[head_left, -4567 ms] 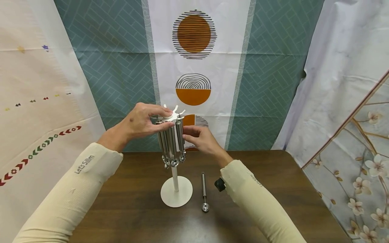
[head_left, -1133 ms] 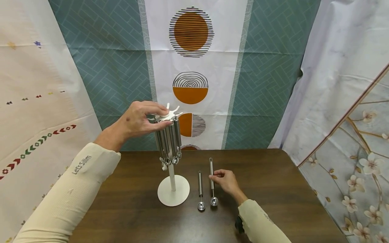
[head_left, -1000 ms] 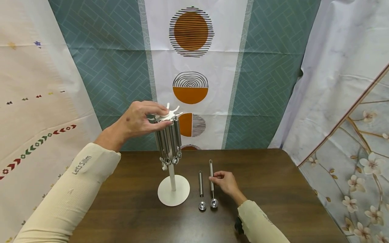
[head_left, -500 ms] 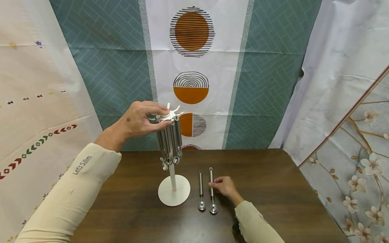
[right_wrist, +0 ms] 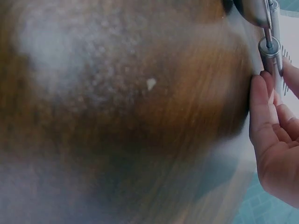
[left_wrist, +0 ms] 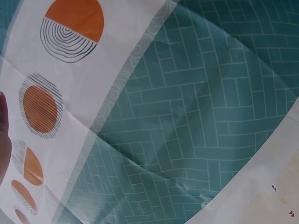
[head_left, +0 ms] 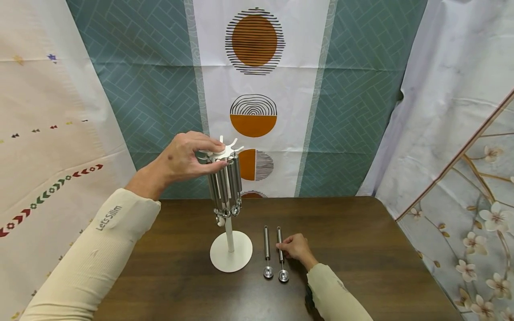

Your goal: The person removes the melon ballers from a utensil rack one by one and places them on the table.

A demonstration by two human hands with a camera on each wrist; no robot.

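A white stand [head_left: 231, 251] with a round base and curved hooks on top bears several hanging metal utensils [head_left: 223, 183]. My left hand [head_left: 188, 154] grips its top, thumb in front and fingers over the hub; in the left wrist view only a sliver of the hand [left_wrist: 3, 140] shows. On the wooden table, right of the base, my right hand [head_left: 295, 246] pinches the handle of a metal melon baller [head_left: 283, 275] between thumb and fingers, bowl toward me. In the right wrist view these fingers [right_wrist: 264, 121] hold the tubular handle. A second melon baller [head_left: 268, 272] lies just left, nearly parallel.
The brown table [head_left: 168, 267] ends at the back against a patterned teal and white cloth [head_left: 353, 111]. A floral cloth [head_left: 482, 232] hangs along the right side, and a pale cloth [head_left: 40, 111] along the left.
The right hand went from the stand to the table with the melon baller, then drew it toward me beside the other one. The left hand stays on the stand's top.
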